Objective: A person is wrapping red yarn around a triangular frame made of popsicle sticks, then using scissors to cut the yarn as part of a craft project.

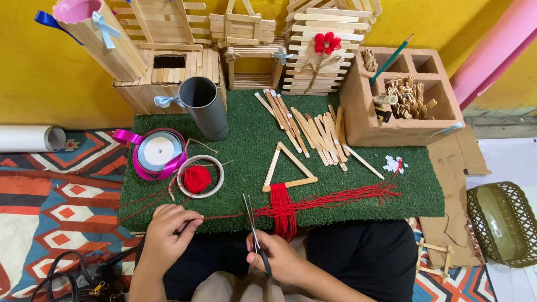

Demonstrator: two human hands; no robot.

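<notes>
Right hand [279, 258] has a closed grip on small black-handled metal scissors [253, 226], blades parted over a strand of thin red yarn [224, 216]. Left hand [168, 232] pinches that strand taut at the green turf mat's [251, 145] near edge, probably for a clean snip. It runs to yarn wrapped on the wooden stick triangle [288, 168].

Mat [246, 145] centre. On it: tube [205, 106] rear left, ribbon spool [159, 152] before it, tape ring [199, 177] right of spool with yarn ball [197, 178] inside. Stick triangle [287, 166] mid-mat, loose sticks [313, 131] behind it. Brick [400, 98] rear right. Basket [503, 223] off mat, far right.
</notes>
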